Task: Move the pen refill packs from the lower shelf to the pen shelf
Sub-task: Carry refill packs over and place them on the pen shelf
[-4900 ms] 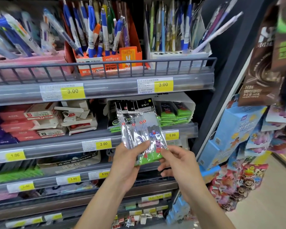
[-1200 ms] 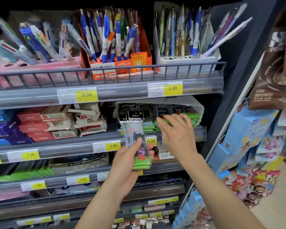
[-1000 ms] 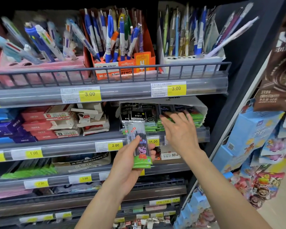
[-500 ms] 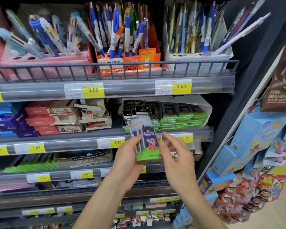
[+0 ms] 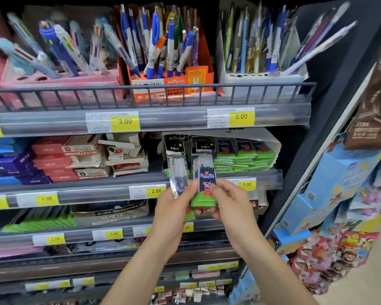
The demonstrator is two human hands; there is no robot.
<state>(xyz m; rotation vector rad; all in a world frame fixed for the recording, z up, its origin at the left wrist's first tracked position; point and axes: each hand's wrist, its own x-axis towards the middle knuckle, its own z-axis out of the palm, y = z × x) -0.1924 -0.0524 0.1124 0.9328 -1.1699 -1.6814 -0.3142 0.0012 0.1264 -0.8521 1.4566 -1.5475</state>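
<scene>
Both hands are raised in front of the second shelf, holding clear pen refill packs with a cartoon pig and a green bottom edge. My left hand (image 5: 174, 208) grips a tilted pack (image 5: 178, 172) by its lower part. My right hand (image 5: 231, 203) pinches another pack (image 5: 205, 183) just to the right of it. The two packs overlap slightly. Behind them, a white box (image 5: 271, 142) on the shelf holds stacked matching packs (image 5: 244, 159). The pen shelf (image 5: 174, 119) above carries pens standing in display boxes.
A wire rail (image 5: 141, 89) fronts the pen shelf, with pink (image 5: 59, 82), orange (image 5: 172, 84) and white (image 5: 262, 78) pen boxes behind it. Red and blue cartons (image 5: 51, 159) fill the left of the second shelf. Hanging snack packs (image 5: 343, 190) crowd the right side.
My right hand came back from the white box on the shelf to the packs in my left hand and now pinches one of them. The packs have risen slightly and fanned apart.
</scene>
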